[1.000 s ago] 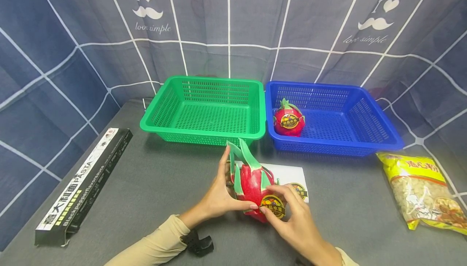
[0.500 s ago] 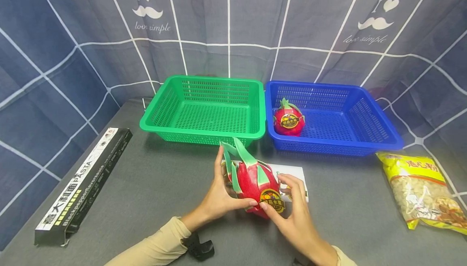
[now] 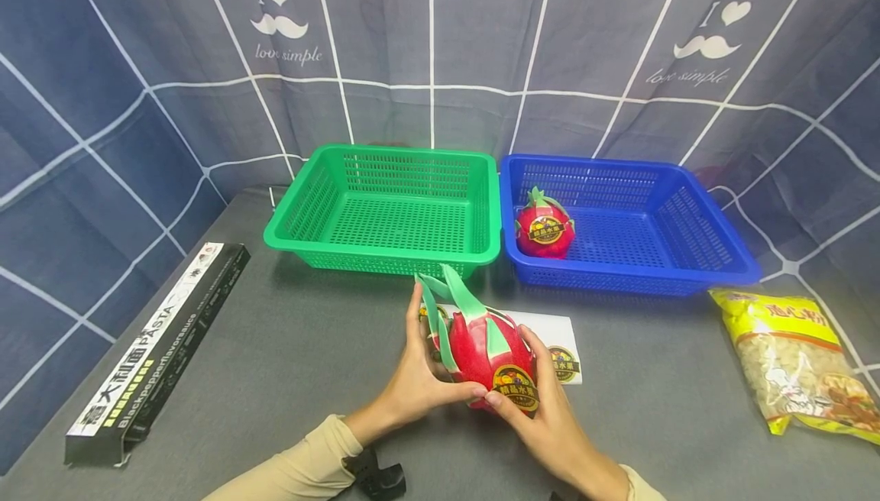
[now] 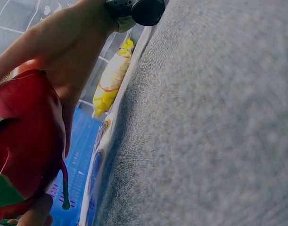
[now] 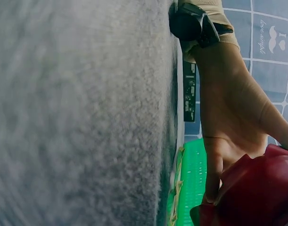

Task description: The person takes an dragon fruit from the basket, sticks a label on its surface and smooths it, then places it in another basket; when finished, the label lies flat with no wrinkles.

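Observation:
In the head view, both hands hold a red dragon fruit [image 3: 476,352] with long green leaf tips above the table. My left hand [image 3: 414,388] grips its left side, thumb across the front. My right hand [image 3: 553,413] curls round its right side, thumb tip at the edge of a round black-and-gold sticker [image 3: 516,389] on the skin. The thumb tips nearly meet. Behind the fruit lies a white sticker sheet [image 3: 550,329], partly hidden, with a similar sticker on it. The left wrist view shows the fruit [image 4: 26,136] close up; the right wrist view shows its red skin [image 5: 257,193].
A green basket [image 3: 381,253] and a blue basket [image 3: 619,276] stand side by side at the back. Another stickered dragon fruit [image 3: 545,227] sits in the blue one. A black pasta box [image 3: 158,352] lies left, a yellow-topped bag [image 3: 797,360] right.
The dragon fruit has tilted slightly and more of its red front shows. My right fingers have moved from over the sticker to the fruit's right side, leaving the sticker in fuller view.

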The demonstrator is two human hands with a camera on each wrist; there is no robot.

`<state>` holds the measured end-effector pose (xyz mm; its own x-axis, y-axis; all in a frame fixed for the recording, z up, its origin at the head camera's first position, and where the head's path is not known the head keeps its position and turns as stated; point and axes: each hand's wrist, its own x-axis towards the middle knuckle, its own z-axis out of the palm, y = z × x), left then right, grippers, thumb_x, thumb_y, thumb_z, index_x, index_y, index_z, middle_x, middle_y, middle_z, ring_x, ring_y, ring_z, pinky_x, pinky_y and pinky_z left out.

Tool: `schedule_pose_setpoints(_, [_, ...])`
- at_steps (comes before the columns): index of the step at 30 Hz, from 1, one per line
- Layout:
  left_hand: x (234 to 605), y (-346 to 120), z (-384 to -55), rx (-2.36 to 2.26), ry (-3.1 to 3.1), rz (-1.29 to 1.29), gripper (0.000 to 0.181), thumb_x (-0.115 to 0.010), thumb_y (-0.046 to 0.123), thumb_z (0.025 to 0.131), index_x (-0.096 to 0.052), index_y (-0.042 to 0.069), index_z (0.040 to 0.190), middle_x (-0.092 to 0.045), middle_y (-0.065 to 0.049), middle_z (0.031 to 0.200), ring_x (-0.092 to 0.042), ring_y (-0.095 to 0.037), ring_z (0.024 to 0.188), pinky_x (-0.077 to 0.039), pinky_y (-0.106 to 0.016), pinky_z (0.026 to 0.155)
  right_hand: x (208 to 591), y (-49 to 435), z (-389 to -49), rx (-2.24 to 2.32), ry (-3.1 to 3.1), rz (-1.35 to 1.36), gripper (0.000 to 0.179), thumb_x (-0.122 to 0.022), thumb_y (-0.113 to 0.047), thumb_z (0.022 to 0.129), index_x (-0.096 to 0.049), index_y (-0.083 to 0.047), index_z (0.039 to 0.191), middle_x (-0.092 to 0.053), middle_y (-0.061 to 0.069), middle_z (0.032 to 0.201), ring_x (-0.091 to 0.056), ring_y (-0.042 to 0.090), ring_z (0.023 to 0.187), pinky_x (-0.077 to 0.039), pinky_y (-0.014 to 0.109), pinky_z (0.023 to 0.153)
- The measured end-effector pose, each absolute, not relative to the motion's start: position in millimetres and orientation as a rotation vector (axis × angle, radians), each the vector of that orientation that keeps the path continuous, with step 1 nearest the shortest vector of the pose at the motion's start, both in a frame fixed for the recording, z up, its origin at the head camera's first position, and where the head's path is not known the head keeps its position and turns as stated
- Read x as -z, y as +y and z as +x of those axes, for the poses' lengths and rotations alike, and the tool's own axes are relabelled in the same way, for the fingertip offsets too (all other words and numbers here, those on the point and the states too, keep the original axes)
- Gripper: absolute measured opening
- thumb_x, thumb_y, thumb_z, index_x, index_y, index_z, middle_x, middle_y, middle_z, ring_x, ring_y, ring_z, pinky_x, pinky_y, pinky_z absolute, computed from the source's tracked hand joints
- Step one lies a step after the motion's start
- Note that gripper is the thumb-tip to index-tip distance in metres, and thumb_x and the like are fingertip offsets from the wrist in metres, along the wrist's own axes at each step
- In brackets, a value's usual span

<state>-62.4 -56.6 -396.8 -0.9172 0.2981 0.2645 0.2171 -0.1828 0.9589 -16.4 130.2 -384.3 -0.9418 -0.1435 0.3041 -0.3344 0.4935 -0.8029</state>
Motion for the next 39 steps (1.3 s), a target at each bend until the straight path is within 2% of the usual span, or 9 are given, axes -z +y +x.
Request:
schedule_pose_setpoints(4, [397.5, -56.6, -62.1, -2.305, 1.953, 0.66, 0.129, -0.083, 0.01, 0.06, 0.015, 0.031, 0.142, -0.029, -0.022, 0.133, -0.046, -0.031, 0.115, -0.054, -0.035, 0.074, 386.2, 130.8, -17.2, -1.439, -2.529, 0.433, 0.085, -0.072, -0.021, 0.076, -0.019, -0.02, 0.143, -0.037, 0.001, 0.137, -0.037, 0.002, 0.117, -0.038, 0.014, 0.093])
schedule_pose_setpoints(8, [397.3, -56.2, -61.6, -2.302, 1.933, 0.651, 0.128, -0.082, 0.009, 0.062, 0.015, 0.035, 0.142, -0.028, -0.021, 0.134, -0.047, -0.027, 0.116, -0.054, -0.035, 0.076, 386.6, 129.8, -17.6, -1.478, -2.501, 0.419, 0.085, -0.073, -0.018, 0.075, -0.022, -0.017, 0.142, -0.038, 0.0, 0.135, -0.038, 0.0, 0.115, -0.04, 0.015, 0.092])
schedule_pose_setpoints(14, [398.0, -55.2, -60.7, -2.305, 1.899, 0.659, 0.126, -0.08, 0.007, 0.065, 0.016, 0.037, 0.141, -0.025, -0.022, 0.136, -0.048, -0.024, 0.117, -0.053, -0.036, 0.079, 386.8, 128.7, -18.0, -1.501, -2.467, 0.429, 0.083, -0.073, -0.016, 0.075, -0.023, -0.016, 0.141, -0.039, 0.001, 0.134, -0.038, 0.0, 0.115, -0.037, 0.011, 0.092])
schedule_pose_setpoints(23, [400.8, -56.0, -60.5, -2.335, 1.87, 0.713, 0.126, -0.08, 0.006, 0.065, 0.016, 0.034, 0.141, -0.025, -0.024, 0.136, -0.048, -0.019, 0.117, -0.053, -0.036, 0.079, 387.8, 131.1, -18.5, -1.504, -2.52, 0.436, 0.082, -0.071, -0.02, 0.077, -0.02, -0.022, 0.141, -0.037, 0.0, 0.133, -0.038, 0.003, 0.114, -0.044, 0.02, 0.089])
schedule_pose_setpoints(31, [401.7, -56.0, -61.4, -2.321, 1.903, 0.725, 0.126, -0.08, 0.007, 0.064, 0.015, 0.034, 0.142, -0.026, -0.022, 0.136, -0.049, -0.017, 0.116, -0.053, -0.035, 0.079, 385.8, 133.7, -19.0, -1.584, -2.52, 0.495, 0.07, -0.06, -0.014, 0.086, -0.019, -0.022, 0.142, -0.036, 0.001, 0.134, -0.04, 0.003, 0.113, -0.045, 0.02, 0.087])
schedule_pose_setpoints(39, [401.5, -56.7, -61.9, -2.313, 1.919, 0.697, 0.123, -0.08, 0.01, 0.066, 0.014, 0.034, 0.142, -0.027, -0.021, 0.135, -0.046, -0.027, 0.117, -0.053, -0.036, 0.078, 381.4, 136.7, -20.9, -1.697, -2.501, 0.527, 0.06, -0.051, -0.011, 0.09, -0.02, -0.021, 0.141, -0.035, 0.0, 0.133, -0.038, 0.004, 0.114, -0.046, 0.021, 0.088])
